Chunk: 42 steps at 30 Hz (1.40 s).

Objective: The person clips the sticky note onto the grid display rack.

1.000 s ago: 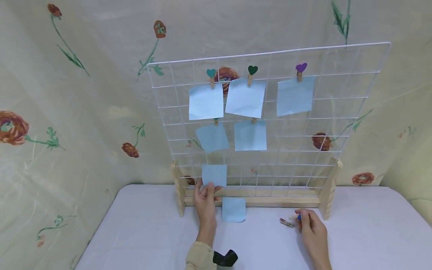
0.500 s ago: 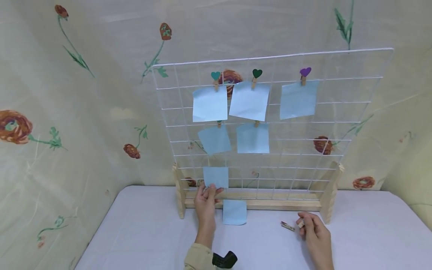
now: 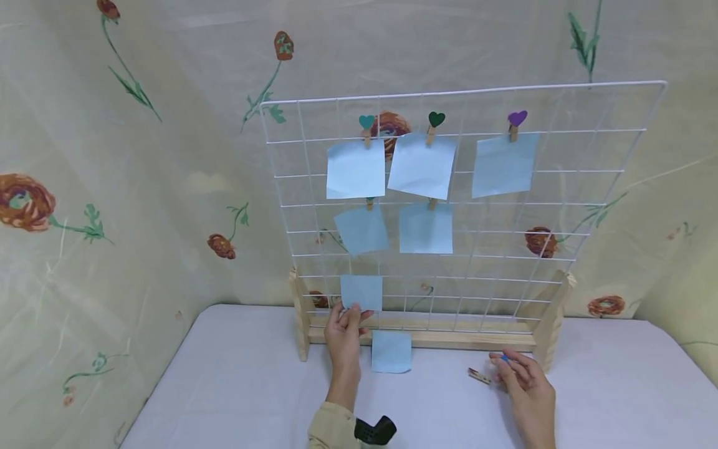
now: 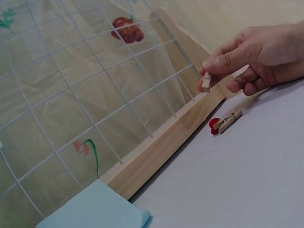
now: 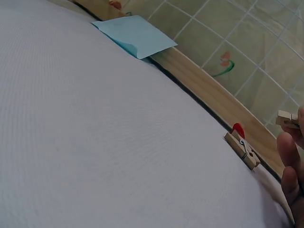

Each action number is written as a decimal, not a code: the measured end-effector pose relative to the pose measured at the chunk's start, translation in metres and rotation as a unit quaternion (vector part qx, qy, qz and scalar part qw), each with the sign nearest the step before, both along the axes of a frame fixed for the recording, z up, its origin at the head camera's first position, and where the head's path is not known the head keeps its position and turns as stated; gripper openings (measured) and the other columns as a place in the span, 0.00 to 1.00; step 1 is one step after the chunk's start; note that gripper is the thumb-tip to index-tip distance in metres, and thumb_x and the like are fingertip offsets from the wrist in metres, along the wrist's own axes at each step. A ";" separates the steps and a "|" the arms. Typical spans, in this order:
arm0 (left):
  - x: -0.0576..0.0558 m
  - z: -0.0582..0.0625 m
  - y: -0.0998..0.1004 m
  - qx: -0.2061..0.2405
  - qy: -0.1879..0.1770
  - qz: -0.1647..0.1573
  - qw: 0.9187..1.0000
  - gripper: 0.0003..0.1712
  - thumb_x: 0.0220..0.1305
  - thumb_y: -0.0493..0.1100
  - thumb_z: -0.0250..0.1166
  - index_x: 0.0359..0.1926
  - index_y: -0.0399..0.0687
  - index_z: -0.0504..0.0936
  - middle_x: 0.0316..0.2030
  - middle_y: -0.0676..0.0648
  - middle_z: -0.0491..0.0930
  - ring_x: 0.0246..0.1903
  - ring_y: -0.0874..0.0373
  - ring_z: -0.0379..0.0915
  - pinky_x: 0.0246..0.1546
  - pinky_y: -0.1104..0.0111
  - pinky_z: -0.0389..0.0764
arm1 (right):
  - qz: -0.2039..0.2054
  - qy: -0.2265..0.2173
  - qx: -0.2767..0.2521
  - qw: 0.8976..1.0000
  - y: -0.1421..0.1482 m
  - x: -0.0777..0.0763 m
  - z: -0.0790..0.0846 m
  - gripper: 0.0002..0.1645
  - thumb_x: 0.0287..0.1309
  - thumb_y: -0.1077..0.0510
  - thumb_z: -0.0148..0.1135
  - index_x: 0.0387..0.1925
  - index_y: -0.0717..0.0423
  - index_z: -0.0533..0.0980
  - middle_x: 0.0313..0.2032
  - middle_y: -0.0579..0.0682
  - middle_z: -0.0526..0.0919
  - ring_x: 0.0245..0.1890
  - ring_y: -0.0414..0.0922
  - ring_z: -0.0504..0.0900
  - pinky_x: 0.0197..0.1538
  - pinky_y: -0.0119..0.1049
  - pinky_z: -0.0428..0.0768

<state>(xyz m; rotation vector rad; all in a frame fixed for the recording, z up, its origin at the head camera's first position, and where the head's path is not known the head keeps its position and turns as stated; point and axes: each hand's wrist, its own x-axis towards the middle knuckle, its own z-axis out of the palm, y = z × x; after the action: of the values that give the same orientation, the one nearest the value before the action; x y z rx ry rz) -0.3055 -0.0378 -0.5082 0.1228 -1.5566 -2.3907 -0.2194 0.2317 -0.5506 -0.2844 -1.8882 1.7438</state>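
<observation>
My left hand pinches the lower edge of a light blue paper note, holding it up at the lower left of the white wire grid. Over the table at the right, my right hand pinches a small wooden clothespin; a bit of blue shows at its fingertips in the head view. Just left of that hand, a second clothespin with a red heart lies on the table. Another blue note leans against the stand's wooden base bar, between the two hands.
Several blue notes hang higher on the grid from heart-topped clothespins, such as the purple one. Wooden feet support the grid at both ends. The white-covered table lies in front, and a flowered curtain hangs behind.
The right hand has drawn slightly away from the red-heart clothespin with the other one, turning it between the fingers. The left hand stays at its note; the head view has shifted a little.
</observation>
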 end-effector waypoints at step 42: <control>-0.002 0.002 -0.001 -0.039 -0.014 0.020 0.999 0.18 0.64 0.46 0.61 0.52 0.43 0.76 0.36 0.46 0.86 0.37 0.51 0.82 0.30 0.71 0.79 | 0.096 0.097 0.066 0.988 -0.060 -0.010 0.055 0.12 0.53 0.70 0.63 0.41 0.66 0.78 0.38 0.45 0.84 0.39 0.34 0.82 0.37 0.23 0.77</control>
<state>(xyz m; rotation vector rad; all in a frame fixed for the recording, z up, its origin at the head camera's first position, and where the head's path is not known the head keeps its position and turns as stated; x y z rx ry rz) -0.3071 -0.0386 -0.5063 0.1703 -1.6411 -2.3048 -0.2293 0.1717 -0.4953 0.1175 -1.9279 1.6883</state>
